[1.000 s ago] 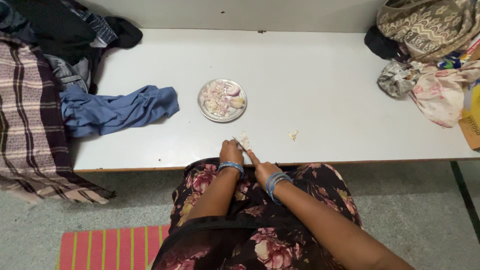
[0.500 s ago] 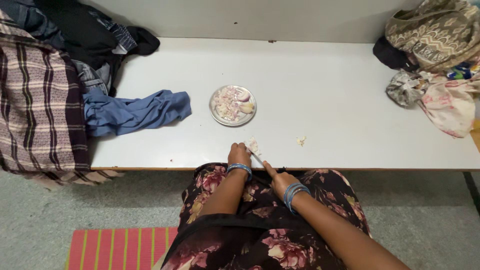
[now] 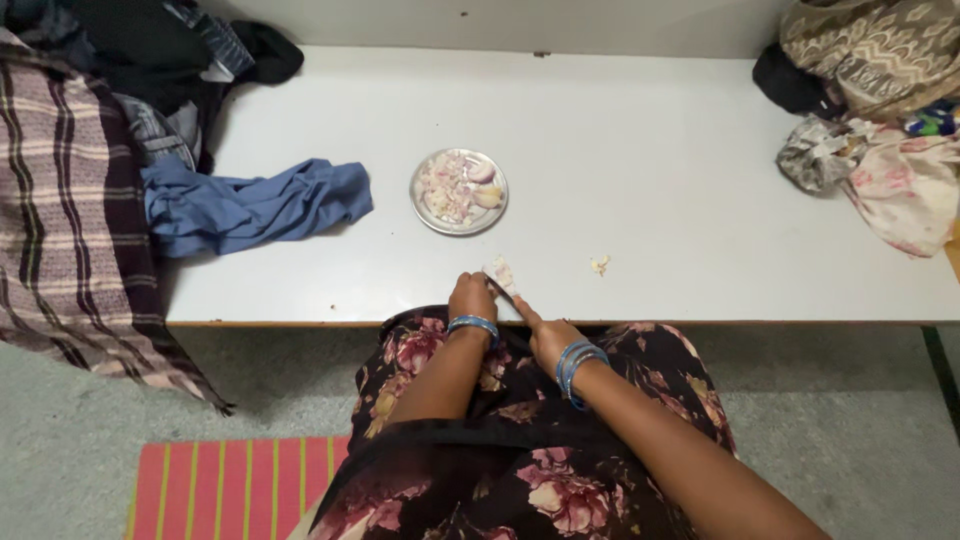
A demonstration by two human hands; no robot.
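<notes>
My left hand (image 3: 471, 296) presses down on a small pale pile of chopped onion (image 3: 501, 272) at the near edge of the white table (image 3: 640, 150). My right hand (image 3: 541, 330) grips a knife (image 3: 502, 291), forefinger along the blade, with the blade against the onion pile beside my left fingers. Blue bangles sit on both wrists. A round steel plate (image 3: 424, 212) with chopped onion bits and onion pieces stands just beyond my hands. A small onion scrap (image 3: 599, 265) lies to the right.
A crumpled blue cloth (image 3: 250, 205) lies left of the plate, with a plaid blanket (image 3: 60, 200) and dark clothes at the far left. Patterned bags and floral cloth (image 3: 890, 180) crowd the right end. A red striped mat (image 3: 230, 485) lies on the floor.
The view shifted slightly. My hands stay at the onion pile; the knife blade has shifted a little against it.
</notes>
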